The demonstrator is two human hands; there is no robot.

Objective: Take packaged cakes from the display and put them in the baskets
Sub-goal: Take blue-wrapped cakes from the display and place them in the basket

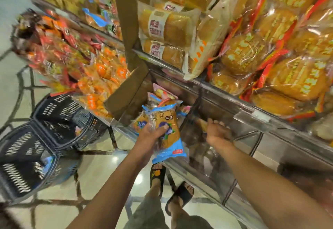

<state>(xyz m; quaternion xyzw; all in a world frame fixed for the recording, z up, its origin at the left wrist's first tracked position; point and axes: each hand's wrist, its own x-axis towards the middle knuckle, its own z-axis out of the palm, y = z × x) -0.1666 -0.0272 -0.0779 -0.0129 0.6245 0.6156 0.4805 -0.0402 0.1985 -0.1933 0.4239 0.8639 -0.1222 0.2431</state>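
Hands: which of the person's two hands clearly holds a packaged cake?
The left hand, gripping a blue-edged cake packet; the right hand only reaches into the display, and what it holds cannot be told.

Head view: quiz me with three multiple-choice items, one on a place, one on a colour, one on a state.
1. Where are the baskets? A on the floor, to the person's left; B on a cart; C on the person's arm.
2. What colour trims the held packs? A red; B blue; C green.
3. What is the left hand doing? A hanging empty; B gripping the packs; C resting on a basket.
Answers: 1 A, both black baskets stand on the floor at left. 2 B, their ends are blue. 3 B, thumb and fingers wrap them.
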